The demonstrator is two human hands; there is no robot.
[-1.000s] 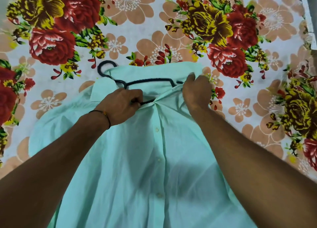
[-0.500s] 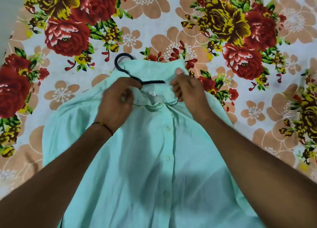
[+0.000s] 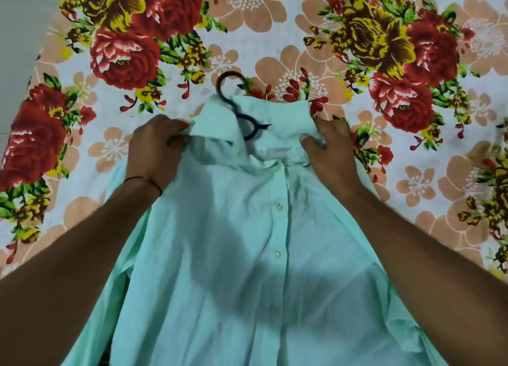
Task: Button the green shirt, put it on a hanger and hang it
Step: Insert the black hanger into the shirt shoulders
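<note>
The mint-green shirt (image 3: 247, 255) lies front up on the bed, its placket closed with white buttons down the middle. A black hanger (image 3: 233, 101) sits inside the neck; only its hook and a short piece of the neck bar show above the collar, the rest is hidden under the cloth. My left hand (image 3: 156, 148) pinches the left collar point and shoulder cloth. My right hand (image 3: 327, 148) grips the right side of the collar, thumb on top. The collar stands open between the two hands.
A bedsheet (image 3: 275, 35) printed with red, yellow and peach flowers covers the whole surface under the shirt. A grey strip of wall or floor (image 3: 19, 22) shows at the upper left, past the sheet's edge.
Both hands have moved apart from the middle of the neck to the outer collar sides. The hanger's bar has slid further under the cloth; only the hook and a stub still show.
</note>
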